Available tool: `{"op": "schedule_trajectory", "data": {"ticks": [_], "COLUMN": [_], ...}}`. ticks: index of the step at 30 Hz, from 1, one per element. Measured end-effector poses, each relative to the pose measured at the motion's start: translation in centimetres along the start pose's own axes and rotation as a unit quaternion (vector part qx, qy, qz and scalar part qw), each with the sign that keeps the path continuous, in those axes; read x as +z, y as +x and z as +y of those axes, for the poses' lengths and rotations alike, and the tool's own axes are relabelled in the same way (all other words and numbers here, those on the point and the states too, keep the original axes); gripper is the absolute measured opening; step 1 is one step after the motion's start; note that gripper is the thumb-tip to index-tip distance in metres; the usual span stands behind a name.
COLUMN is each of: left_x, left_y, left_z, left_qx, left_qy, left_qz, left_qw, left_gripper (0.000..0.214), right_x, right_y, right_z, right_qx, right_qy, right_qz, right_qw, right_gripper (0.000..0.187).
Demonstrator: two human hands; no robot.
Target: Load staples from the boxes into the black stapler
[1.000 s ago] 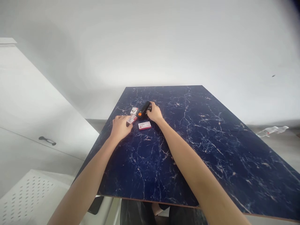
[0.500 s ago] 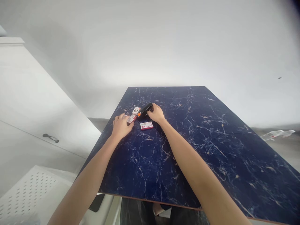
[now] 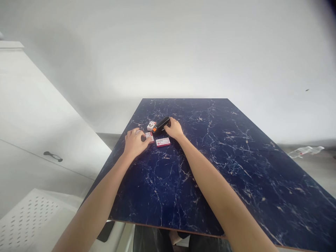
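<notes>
A black stapler (image 3: pixel 162 125) with an orange patch at its near end lies slantwise on the table. My right hand (image 3: pixel 174 129) grips it at its right side, fingers curled round the far end. To the left, my left hand (image 3: pixel 134 142) holds a small red-and-white box (image 3: pixel 149 137) between thumb and fingers, and the palm covers part of it. Something whitish shows by its fingertips, too hidden to name. Just beyond, a white box with a dark picture (image 3: pixel 151 126) sits against the stapler's left side. A flat white box with red edges (image 3: pixel 163 141) rests in front of the stapler.
Everything lies on a dark blue marbled tabletop (image 3: pixel 210 168). A white wall (image 3: pixel 183 49) rises behind it. A white cabinet (image 3: pixel 47 115) with a dark handle stands at left, and a perforated white panel (image 3: pixel 28 217) is below. Clear plastic (image 3: pixel 306 151) lies beyond the right edge.
The red-and-white box in my left hand has turned and shifted slightly nearer, away from the picture box. My right hand stays on the stapler. The whole view has shifted slightly.
</notes>
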State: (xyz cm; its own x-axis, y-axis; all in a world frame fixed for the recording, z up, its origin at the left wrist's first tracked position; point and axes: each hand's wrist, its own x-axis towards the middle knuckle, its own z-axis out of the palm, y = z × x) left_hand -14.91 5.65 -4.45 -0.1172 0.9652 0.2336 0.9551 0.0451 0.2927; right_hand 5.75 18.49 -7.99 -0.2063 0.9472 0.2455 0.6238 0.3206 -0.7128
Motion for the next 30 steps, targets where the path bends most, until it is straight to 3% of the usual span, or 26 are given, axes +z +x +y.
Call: {"op": "schedule_trajectory", "data": {"ticks": [5, 10, 14, 20, 25, 30], "left_x": [-0.3, -0.1, 0.2, 0.2, 0.0, 0.3], "left_y": [-0.1, 0.0, 0.2, 0.3, 0.4, 0.5], "left_z": [0.5, 0.4, -0.1, -0.2, -0.2, -0.5], "left_qx": [0.027, 0.052, 0.046, 0.061, 0.058, 0.048], "left_qy": [-0.017, -0.014, -0.010, -0.034, -0.064, -0.049], "left_qz": [0.013, -0.051, -0.041, 0.013, 0.060, 0.048], "left_qw": [0.999, 0.997, 0.998, 0.997, 0.994, 0.996], "left_gripper": [0.026, 0.049, 0.055, 0.044, 0.030, 0.031], "right_x": [0.0, 0.1, 0.3, 0.2, 0.0, -0.7], "right_y": [0.0, 0.0, 0.3, 0.9, 0.6, -0.8], "right_z": [0.0, 0.1, 1.1, 2.5, 2.0, 1.4], "right_qx": [0.001, 0.013, 0.053, 0.137, 0.142, 0.143], "right_qy": [0.016, 0.061, 0.123, 0.198, 0.229, 0.243], "right_qz": [0.002, 0.000, 0.023, 0.101, 0.124, 0.115], "right_qw": [1.000, 0.998, 0.991, 0.965, 0.955, 0.952], "right_gripper": [0.023, 0.041, 0.056, 0.048, 0.042, 0.042]}}
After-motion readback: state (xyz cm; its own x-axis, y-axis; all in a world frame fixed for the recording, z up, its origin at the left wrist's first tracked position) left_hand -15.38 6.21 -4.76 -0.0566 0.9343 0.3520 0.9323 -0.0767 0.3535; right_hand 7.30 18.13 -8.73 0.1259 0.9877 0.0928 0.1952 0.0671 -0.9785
